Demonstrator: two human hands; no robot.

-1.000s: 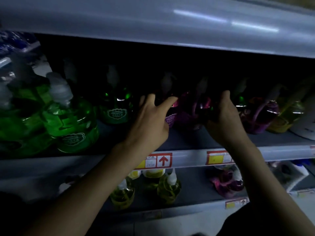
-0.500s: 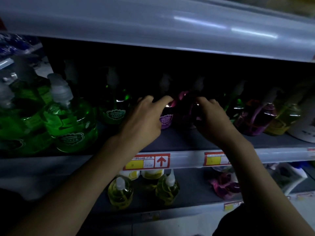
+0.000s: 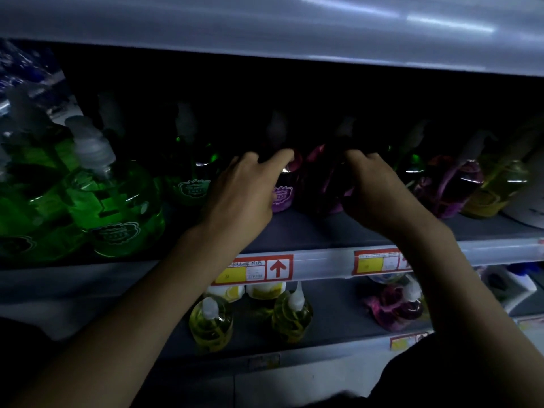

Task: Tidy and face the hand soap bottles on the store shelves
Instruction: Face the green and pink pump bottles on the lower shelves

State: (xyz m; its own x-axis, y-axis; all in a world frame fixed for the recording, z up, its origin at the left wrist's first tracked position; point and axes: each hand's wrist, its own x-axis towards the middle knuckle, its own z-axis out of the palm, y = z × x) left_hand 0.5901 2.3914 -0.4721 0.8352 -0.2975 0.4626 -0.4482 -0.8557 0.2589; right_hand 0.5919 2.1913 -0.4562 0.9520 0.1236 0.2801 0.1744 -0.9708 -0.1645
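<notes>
A dim store shelf (image 3: 323,231) holds pump bottles of hand soap. My left hand (image 3: 244,192) is curled around a purple soap bottle (image 3: 284,192) with a pale label, near the shelf's middle. My right hand (image 3: 379,195) grips the purple bottle (image 3: 321,184) standing right beside it. Both bottles stand upright, close together, partly hidden by my fingers. Green bottles (image 3: 114,207) fill the left of the shelf, another green one (image 3: 192,181) sits further back. More purple (image 3: 450,184) and yellow (image 3: 497,187) bottles stand at the right.
The shelf above (image 3: 265,30) overhangs low over the pump heads. Price tags (image 3: 256,269) run along the shelf edge. The lower shelf carries yellow bottles (image 3: 212,322) and a purple bottle (image 3: 397,307). A white container (image 3: 527,201) stands at the far right.
My right hand has slid left from a bottle further right onto the purple bottle beside my left hand. My left hand has stayed on its bottle.
</notes>
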